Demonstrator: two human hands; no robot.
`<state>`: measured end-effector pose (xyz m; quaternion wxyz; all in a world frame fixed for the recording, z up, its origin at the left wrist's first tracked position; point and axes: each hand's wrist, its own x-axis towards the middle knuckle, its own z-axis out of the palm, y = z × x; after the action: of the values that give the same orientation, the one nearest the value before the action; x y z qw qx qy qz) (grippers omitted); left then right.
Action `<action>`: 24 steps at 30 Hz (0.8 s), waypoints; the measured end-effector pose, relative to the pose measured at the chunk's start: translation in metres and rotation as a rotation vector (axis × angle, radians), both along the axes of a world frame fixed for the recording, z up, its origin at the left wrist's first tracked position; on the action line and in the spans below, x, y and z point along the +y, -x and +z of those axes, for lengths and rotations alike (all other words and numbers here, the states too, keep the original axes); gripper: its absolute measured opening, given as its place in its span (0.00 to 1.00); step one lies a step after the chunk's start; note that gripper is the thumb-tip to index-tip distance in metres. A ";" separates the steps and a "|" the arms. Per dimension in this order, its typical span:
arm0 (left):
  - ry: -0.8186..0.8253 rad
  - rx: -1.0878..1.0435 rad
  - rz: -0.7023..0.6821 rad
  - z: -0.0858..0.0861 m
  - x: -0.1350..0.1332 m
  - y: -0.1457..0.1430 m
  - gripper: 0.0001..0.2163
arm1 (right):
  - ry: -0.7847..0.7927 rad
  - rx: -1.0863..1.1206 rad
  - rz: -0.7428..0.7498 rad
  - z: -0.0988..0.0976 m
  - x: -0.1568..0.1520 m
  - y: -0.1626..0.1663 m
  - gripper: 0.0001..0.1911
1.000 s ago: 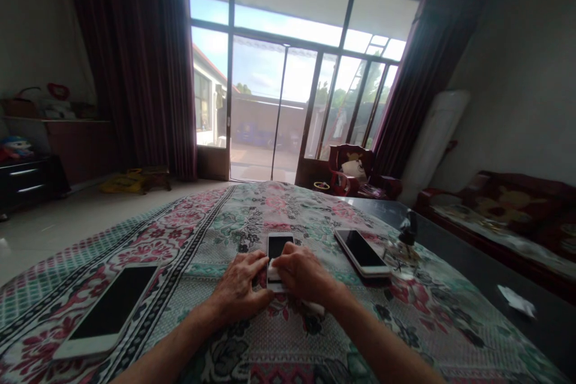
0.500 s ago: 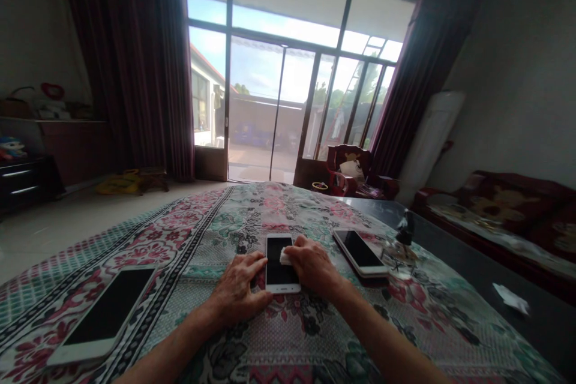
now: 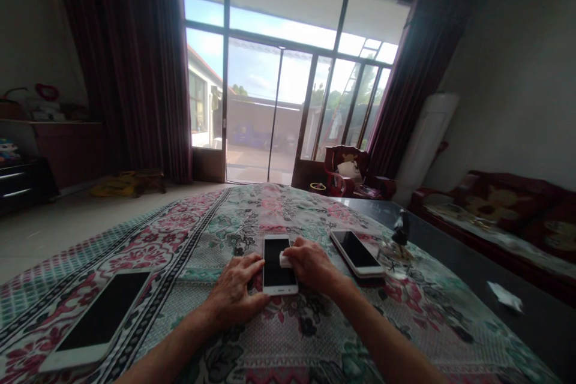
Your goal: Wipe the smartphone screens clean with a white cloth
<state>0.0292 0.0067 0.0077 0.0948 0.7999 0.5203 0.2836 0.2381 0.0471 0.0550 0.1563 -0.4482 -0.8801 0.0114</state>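
Observation:
A white smartphone [image 3: 275,276] with a dark screen lies face up on the patterned tablecloth [image 3: 216,342]. My left hand [image 3: 238,288] rests beside it, fingers stretched out and thumb apart, the tips touching its left edge and lower left corner. Pinched in my right hand [image 3: 312,264] is a small folded white tissue [image 3: 285,260], pressed on the right part of the screen. The tips of my right fingers are partly hidden. To the right lies a second smartphone [image 3: 357,252], apparently stacked on another flat item. A third, larger-looking smartphone [image 3: 101,318] lies at the near left.
Behind the second phone stands a small glass bottle [image 3: 400,240] with a black top. A crumpled white tissue [image 3: 504,297] lies on the dark tabletop [image 3: 477,279] at right. A carved wooden chair [image 3: 346,171] and sofa [image 3: 490,204] stand beyond, before a glazed door.
The view has shifted slightly, moving everything a little to the left. My right hand and the tissue stay on the screen with hardly any movement; my left hand keeps its place.

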 end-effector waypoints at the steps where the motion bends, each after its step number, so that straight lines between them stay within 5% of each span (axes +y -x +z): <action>1: 0.003 0.002 -0.003 0.000 0.000 0.000 0.26 | -0.007 0.018 -0.024 -0.002 0.004 -0.005 0.14; 15: 0.042 0.027 0.008 0.006 -0.001 -0.001 0.27 | 0.265 0.048 0.335 0.000 0.000 -0.004 0.16; 24: 0.028 0.026 -0.009 0.003 0.000 0.000 0.27 | -0.002 0.221 -0.014 -0.022 0.022 -0.009 0.13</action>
<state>0.0294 0.0067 0.0111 0.1004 0.8045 0.5219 0.2652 0.2471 0.0690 0.0327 0.2530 -0.4501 -0.8544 0.0589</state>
